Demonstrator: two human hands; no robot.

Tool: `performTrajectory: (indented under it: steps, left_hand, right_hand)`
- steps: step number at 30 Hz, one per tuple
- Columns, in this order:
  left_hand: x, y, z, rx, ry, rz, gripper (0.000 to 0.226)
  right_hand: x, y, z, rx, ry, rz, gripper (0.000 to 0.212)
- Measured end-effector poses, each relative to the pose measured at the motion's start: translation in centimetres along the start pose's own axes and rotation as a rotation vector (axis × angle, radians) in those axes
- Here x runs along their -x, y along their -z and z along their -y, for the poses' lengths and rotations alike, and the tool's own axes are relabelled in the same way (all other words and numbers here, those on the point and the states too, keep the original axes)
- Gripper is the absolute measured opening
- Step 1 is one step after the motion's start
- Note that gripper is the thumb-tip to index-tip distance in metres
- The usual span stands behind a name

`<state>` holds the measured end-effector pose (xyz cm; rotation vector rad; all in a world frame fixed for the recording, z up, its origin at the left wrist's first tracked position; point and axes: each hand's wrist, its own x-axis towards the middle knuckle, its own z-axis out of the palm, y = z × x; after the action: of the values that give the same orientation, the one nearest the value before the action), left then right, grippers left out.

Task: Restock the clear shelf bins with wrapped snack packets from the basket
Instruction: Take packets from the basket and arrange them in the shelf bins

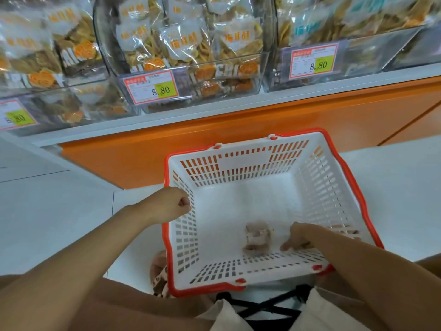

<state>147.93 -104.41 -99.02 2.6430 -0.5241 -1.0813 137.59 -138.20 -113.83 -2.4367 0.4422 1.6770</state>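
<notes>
White slotted plastic, trimmed in red, fills the near centre: a shopping basket (238,161) held below an orange-fronted shelf (310,115), apparently kept close so each reach up to the shelf is short. The person's left hand (175,203) is closed in a fist at the basket's left rim, seemingly steadying it. The right hand (298,238) reaches into the near right corner, fingers curled low against the floor; whether it has anything in its grasp cannot be told. One blurred brownish wrapped snack packet (257,238) lies loose on the basket floor just left of that hand. Clear plastic shelf bins (238,68) at the far side already hold many packets behind yellow price tags (156,88).
</notes>
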Motion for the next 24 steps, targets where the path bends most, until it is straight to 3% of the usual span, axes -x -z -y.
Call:
performTrajectory:
  steps: [4,9,12,16,19,22,24]
  left_hand:
    - [0.2,0.1,-0.1,0.016,0.001,-0.009,0.018]
    - [0.4,0.0,-0.2,0.030,0.011,-0.012,0.020]
    - [0.3,0.0,0.0,0.034,0.017,-0.010,0.021]
    - [0.3,0.1,0.1,0.056,0.022,0.028,0.021]
    - [0.4,0.4,-0.3,0.100,0.030,0.065,0.023]
    - [0.7,1.0,-0.7,0.177,0.042,0.056,0.024]
    - [1.1,1.7,-1.3,0.380,0.113,0.057,0.036]
  right_hand:
    - [-1.1,-0.6,1.1,-0.018,0.104,-0.206,0.101]
    - [-1.5,-1.3,3.4,-0.144,0.371,-0.288,0.098]
    - [-1.6,-1.7,4.8,-0.053,0.507,-0.437,0.078]
    - [-1.7,-2.7,6.5,-0.035,0.513,-0.233,0.023]
    - [0.3,-1.2,7.9,-0.003,0.537,-0.190,0.018]
    - [5.0,3.1,10.0,0.019,0.704,-0.381,0.017]
    - [8.8,6.0,11.8,0.066,0.898,-0.716,0.017]
